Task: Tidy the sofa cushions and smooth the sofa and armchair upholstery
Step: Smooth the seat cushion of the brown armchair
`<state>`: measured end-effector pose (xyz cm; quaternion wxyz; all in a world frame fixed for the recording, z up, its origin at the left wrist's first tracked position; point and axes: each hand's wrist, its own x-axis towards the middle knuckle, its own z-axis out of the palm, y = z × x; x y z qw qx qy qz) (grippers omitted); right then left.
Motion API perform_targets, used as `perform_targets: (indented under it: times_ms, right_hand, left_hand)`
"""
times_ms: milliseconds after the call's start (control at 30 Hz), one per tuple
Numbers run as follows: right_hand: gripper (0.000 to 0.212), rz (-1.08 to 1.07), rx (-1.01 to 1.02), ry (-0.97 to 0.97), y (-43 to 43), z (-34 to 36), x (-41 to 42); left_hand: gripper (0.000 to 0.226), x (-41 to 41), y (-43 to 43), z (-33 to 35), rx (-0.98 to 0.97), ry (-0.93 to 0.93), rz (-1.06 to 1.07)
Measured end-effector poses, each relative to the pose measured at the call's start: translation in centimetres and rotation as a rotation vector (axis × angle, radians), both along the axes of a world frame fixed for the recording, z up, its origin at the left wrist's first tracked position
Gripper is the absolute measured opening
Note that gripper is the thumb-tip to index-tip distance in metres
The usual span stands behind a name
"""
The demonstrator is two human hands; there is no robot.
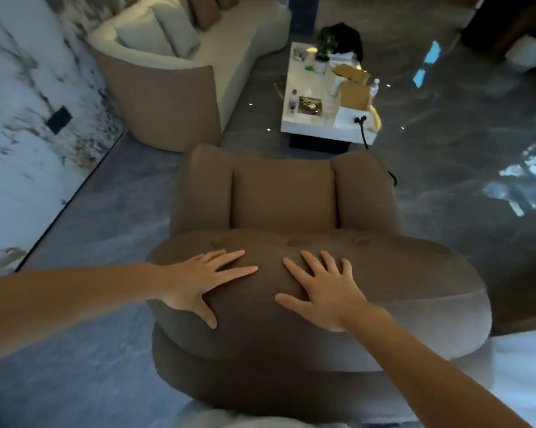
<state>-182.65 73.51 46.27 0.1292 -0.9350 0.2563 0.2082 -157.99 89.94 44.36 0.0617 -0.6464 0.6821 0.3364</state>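
A brown armchair (pixel 291 196) with soft, matte, suede-like upholstery fills the middle of the view, seen from behind; its padded backrest top is broad and rounded, with shallow button dimples. The left hand (pixel 198 282) lies flat on that top, fingers (pixel 229 257) spread wide, gripping nothing. The right hand (pixel 325 288) lies just beside it, palm down, also splayed and holding nothing. Beyond stands a curved cream sofa (pixel 229 47) with a tan outer shell and pale and tan cushions (pixel 164 32). A white desk (pixel 316 122) carries bottles, cardboard boxes and a small plant; any labels are too blurred to read. The floor (pixel 461 118) is glossy grey marble.
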Motion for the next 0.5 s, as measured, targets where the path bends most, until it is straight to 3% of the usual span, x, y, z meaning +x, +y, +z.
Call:
perform_targets:
  times_ms: [100, 233, 500]
  right_hand:
    - [0.104, 0.166, 0.142, 0.112, -2.7, 0.9, -0.6]
    - [0.107, 0.306, 0.140, 0.105, -3.2, 0.3, -0.1]
    - [0.103, 0.286, 0.057, 0.048, -1.5, -0.7, 1.2]
  left_hand:
    - [0.109, -2.2, 1.1, 0.0, -0.016, -0.041, 0.076]
    - [0.106, -4.4, 2.1, -0.8, -0.040, -0.056, 0.193]
    - [0.104, -3.7, 3.7, -0.4, -0.019, -0.093, 0.296]
